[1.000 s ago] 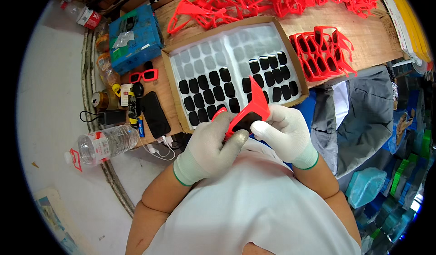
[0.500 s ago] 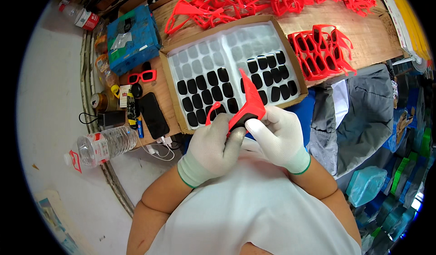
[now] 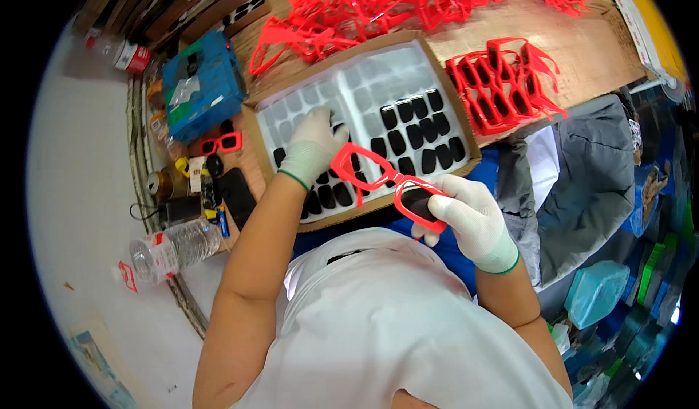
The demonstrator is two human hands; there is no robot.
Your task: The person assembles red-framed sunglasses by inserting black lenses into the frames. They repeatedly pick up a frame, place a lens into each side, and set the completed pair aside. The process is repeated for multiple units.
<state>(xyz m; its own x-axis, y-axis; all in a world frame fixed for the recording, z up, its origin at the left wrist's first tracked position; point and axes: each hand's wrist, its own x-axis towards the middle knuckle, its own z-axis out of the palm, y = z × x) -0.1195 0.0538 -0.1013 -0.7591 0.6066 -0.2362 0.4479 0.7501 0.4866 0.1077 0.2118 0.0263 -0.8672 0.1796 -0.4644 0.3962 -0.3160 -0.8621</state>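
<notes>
My right hand [image 3: 470,216], in a white glove with a green cuff, grips a red glasses frame [image 3: 397,179] at its right side. A dark lens [image 3: 419,203] sits in the right rim under my thumb, while the left rim is see-through. My gloved left hand [image 3: 314,147] is over the left half of a shallow cardboard box [image 3: 459,165], its fingers reaching among the dark lenses and the thumb apart from them. A dark lens shows at the gap by the thumb. More dark lenses [image 3: 429,129] stand in rows in the box's white liner.
Red glasses frames [image 3: 378,5] lie heaped along the back of the table. Red sunglasses with dark lenses [image 3: 502,88] are stacked right of the box. At left are a blue box [image 3: 204,81], a black phone [image 3: 237,196], red sunglasses [image 3: 221,143] and a plastic bottle [image 3: 175,249].
My left hand has let go of the glasses frame and moved up and left over the lens box. My right hand has turned the frame front-up and moved slightly right and down.
</notes>
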